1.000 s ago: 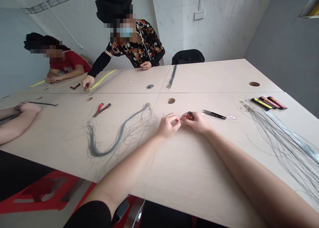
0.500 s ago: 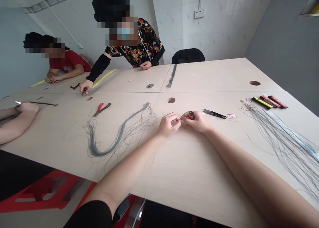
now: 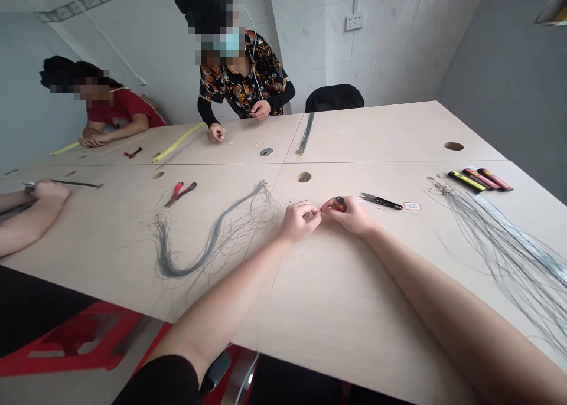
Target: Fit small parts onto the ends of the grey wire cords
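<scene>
My left hand (image 3: 301, 223) is closed in a pinch, its fingertips meeting those of my right hand above the table. A tiny dark piece shows between the fingertips, too small to name. A thin thread (image 3: 277, 270) trails on the table below my left wrist. Closed as well, my right hand (image 3: 354, 216) has a small black and orange cylinder (image 3: 340, 203) tucked in it, mostly hidden by the fingers. Just beyond it lie black thread snips (image 3: 381, 202). Left of my hands curves a bundle of grey-blue threads (image 3: 217, 231) with small golden bits at its far end.
Red-handled pliers (image 3: 181, 193) lie left. Several dark threads (image 3: 491, 257) and black, yellow and red tubes (image 3: 487, 179) lie right, near a small label (image 3: 412, 206). The table has a round hole (image 3: 304, 177). Co-workers sit or lean across and at left (image 3: 33, 216).
The co-worker opposite has drawn an arm back from the small pliers, which now lie on the table. My own hands have barely moved.
</scene>
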